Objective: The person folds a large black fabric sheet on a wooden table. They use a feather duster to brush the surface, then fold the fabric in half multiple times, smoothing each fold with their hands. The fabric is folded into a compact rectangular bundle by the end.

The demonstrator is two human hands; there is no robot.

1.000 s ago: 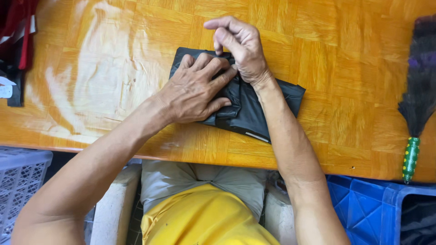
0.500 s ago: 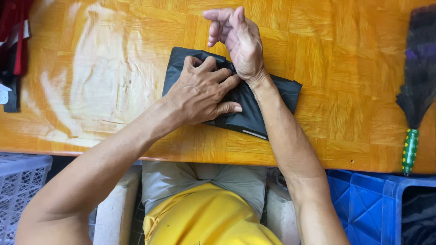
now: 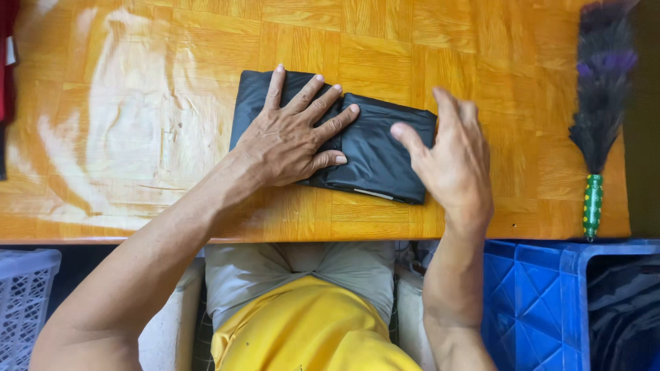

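- A folded black garment [image 3: 371,154] of smooth, slightly shiny fabric is seen lying flat on the orange wooden desk [image 3: 206,82], near the middle of the view and a little back from the desk's near edge.
- The left hand [image 3: 292,134] is laid palm down on the left half of the garment, its fingers spread and stretched out across the fabric; nothing is grasped by it, the cloth is only pressed flat.
- The right hand [image 3: 450,161] is held at the right end of the garment, fingers loosely extended and slightly blurred, the thumb set over the dark fabric; it is unclenched, and whether the cloth is actually touched by it cannot be told.
- A straight fold line is seen running across the garment between the two hands, with a thin pale edge showing along its near side.
- A feather duster [image 3: 601,96] with dark plumes and a green dotted handle is placed on the right part of the desk, well apart from the garment.
- A blue plastic crate [image 3: 536,309] is found below the desk's near edge at the right, and a white latticed basket [image 3: 24,302] at the lower left.
- A strip of red cloth [image 3: 7,62] is visible at the far left edge of the desk.
- A yellow shirt and grey trousers are seen beneath the desk's edge, between the two forearms.
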